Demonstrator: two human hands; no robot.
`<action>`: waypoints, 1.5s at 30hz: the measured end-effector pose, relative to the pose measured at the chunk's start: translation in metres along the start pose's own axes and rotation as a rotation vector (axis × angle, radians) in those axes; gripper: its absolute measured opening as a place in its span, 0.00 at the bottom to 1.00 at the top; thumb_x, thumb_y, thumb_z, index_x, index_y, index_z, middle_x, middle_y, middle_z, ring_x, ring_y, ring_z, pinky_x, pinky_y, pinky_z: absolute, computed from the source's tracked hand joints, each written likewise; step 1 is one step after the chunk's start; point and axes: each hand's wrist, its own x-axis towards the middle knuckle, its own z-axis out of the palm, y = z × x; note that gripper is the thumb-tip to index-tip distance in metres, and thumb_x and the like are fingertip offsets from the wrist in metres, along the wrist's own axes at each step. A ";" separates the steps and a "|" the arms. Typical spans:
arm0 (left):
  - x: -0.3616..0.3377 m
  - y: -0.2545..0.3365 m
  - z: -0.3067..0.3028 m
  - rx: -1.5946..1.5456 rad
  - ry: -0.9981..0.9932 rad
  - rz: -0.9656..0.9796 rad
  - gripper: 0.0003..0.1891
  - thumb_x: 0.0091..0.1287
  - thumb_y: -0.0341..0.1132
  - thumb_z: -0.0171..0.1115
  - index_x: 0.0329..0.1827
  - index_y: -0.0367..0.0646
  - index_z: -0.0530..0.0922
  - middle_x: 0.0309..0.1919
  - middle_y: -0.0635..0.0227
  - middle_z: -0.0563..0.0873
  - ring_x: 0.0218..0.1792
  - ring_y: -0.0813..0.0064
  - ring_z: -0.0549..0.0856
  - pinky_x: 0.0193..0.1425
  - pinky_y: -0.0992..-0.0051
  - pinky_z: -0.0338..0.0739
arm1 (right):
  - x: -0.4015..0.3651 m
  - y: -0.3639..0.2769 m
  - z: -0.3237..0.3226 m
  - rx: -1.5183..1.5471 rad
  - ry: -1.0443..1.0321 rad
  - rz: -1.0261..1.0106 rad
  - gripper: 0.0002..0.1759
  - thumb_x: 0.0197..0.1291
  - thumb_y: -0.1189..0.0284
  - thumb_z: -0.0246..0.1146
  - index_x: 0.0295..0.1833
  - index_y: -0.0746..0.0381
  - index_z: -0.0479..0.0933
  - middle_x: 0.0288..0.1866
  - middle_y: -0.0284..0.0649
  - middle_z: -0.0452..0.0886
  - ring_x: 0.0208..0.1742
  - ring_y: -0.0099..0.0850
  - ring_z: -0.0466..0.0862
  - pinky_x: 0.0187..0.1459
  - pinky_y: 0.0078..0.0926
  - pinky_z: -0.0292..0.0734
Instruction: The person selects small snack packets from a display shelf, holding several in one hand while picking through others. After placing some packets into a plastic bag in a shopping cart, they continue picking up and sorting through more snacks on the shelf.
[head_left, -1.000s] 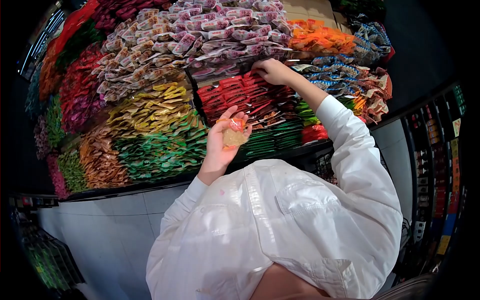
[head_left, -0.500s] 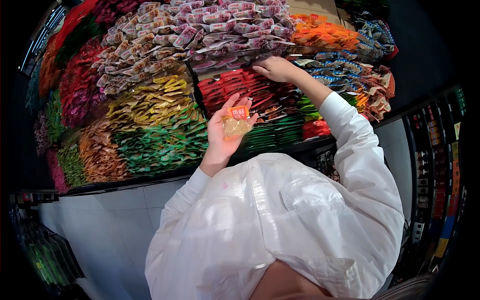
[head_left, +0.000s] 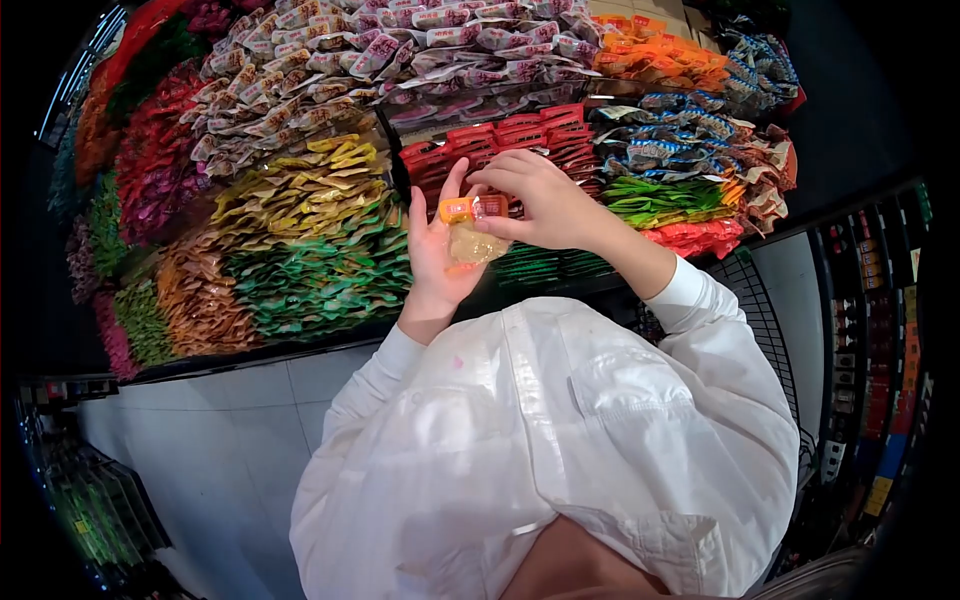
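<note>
A small snack packet [head_left: 474,246], clear with yellowish contents and an orange-and-red label, lies across the palm of my left hand [head_left: 438,262]. The fingers of that hand are partly spread around it. From the right, my right hand [head_left: 548,205] reaches over with bent fingers and takes the labelled end between thumb and fingertips. Just beyond both hands are stacked red packets [head_left: 545,130]. Dark green packets [head_left: 540,262] lie below the right wrist, partly covered by it.
Yellow packets [head_left: 300,195] and green packets [head_left: 320,275] fill the display on the left. White-and-purple packets [head_left: 450,35] are heaped at the back. Blue-striped packets [head_left: 660,140] lie to the right. A wire basket [head_left: 765,320] stands beside my right sleeve.
My right hand has come back from the red packets to the snack packet in my left palm. The packet's label end now looks folded or tilted.
</note>
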 end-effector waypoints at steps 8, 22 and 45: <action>-0.009 0.015 0.001 0.014 -0.056 -0.018 0.30 0.69 0.54 0.42 0.69 0.46 0.59 0.59 0.62 0.72 0.57 0.62 0.74 0.61 0.63 0.67 | 0.008 -0.020 0.004 0.264 -0.168 0.096 0.20 0.44 0.64 0.71 0.38 0.63 0.72 0.36 0.41 0.75 0.42 0.40 0.72 0.44 0.36 0.68; -0.038 0.042 0.004 1.006 -0.106 0.072 0.19 0.66 0.27 0.56 0.59 0.35 0.68 0.46 0.68 0.80 0.45 0.81 0.80 0.49 0.80 0.75 | 0.038 -0.015 0.003 0.907 -0.323 0.315 0.20 0.60 0.72 0.62 0.56 0.66 0.69 0.47 0.35 0.76 0.45 0.21 0.74 0.48 0.20 0.71; -0.215 0.418 -0.080 1.078 0.050 0.233 0.12 0.63 0.32 0.62 0.47 0.36 0.78 0.32 0.76 0.80 0.30 0.89 0.76 0.33 0.85 0.69 | 0.307 -0.226 0.240 0.815 -0.461 0.258 0.11 0.64 0.66 0.58 0.37 0.65 0.77 0.22 0.29 0.73 0.25 0.16 0.67 0.26 0.17 0.63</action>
